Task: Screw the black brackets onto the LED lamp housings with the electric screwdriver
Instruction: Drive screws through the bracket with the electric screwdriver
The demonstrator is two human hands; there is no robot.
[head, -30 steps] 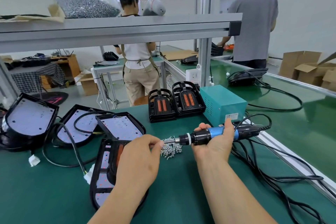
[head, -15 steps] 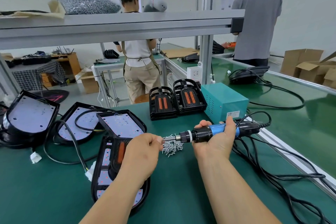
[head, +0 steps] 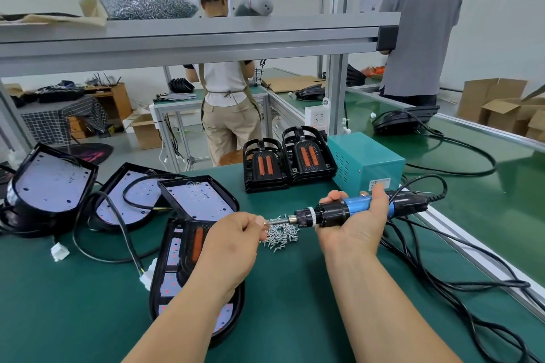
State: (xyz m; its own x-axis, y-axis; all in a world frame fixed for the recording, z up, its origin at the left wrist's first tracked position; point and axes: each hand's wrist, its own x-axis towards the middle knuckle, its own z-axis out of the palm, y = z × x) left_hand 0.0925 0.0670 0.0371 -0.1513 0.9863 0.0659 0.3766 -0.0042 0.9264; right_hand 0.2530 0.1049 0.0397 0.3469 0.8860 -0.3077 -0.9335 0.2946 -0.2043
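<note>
So: right hand (head: 352,230) was wrapped around the electric screwdriver (head: 348,211), held roughly level above the green table (head: 73,303), bit pointing left. Left hand (head: 233,247) had thumb and forefinger pinched together right at the bit tip; looked like a screw between them, but too small to confirm. The other fingers were curled in.

Loose screw pile (head: 280,234) sat on the mat just under the bit, between the two hands.

Nearest lamp housing (head: 174,259) lay flat under the left forearm, LED board up, with a black bracket (head: 191,244) with an orange insert resting on its upper part. Couldn't tell whether any screws were in it.

Three more housings (head: 50,183) were at the left, propped or overlapping, their black cables (head: 97,253) looped across the mat with white connectors at the ends.

Two stacks of brackets (head: 287,162) stood at the far edge of the table, touching the teal power box (head: 365,162) on their right. Screwdriver cord (head: 442,274) ran off the tool's back end and trailed down the right side.

Bag of screws (head: 144,0) sat on the overhead shelf. Two people stood at benches behind, backs turned.
</note>
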